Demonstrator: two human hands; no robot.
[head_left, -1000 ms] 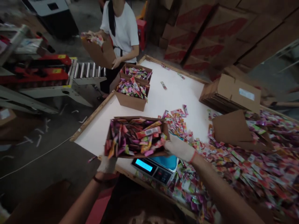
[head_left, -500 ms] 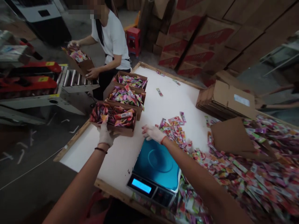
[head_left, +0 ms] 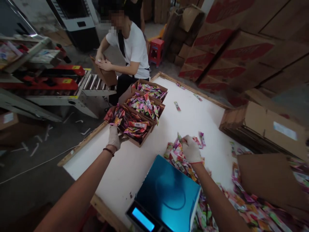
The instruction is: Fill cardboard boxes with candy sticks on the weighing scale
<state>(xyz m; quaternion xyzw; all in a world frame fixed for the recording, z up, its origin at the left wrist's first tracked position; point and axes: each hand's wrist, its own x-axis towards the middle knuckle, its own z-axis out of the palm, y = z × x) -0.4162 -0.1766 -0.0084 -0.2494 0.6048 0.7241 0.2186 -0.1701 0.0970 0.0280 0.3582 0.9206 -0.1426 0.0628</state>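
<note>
My left hand (head_left: 114, 138), in a white glove, grips the front left corner of the nearest open cardboard box (head_left: 140, 144), its thumb to the right. Small colourful snack packets (head_left: 130, 124) fill that box. My right hand (head_left: 192, 150), gloved too, is down on a loose heap of packets (head_left: 174, 156) on the white table, its fingers curled round some of them; the fingertips are partly hidden. Between my arms stands a digital scale (head_left: 169, 190) with a bare blue plate and a lit display.
Two more filled boxes (head_left: 146, 104) (head_left: 154, 90) stand behind the nearest one. Flattened cartons (head_left: 260, 122) and a cardboard piece (head_left: 263, 180) lie right, among many packets. A co-worker (head_left: 135, 48) handles a box (head_left: 106, 74) beside a roller conveyor (head_left: 94, 84).
My right hand has moved from above the scale's far edge to the right, onto the packet heap. My left hand stays at the box. The co-worker's hands have come together on their box.
</note>
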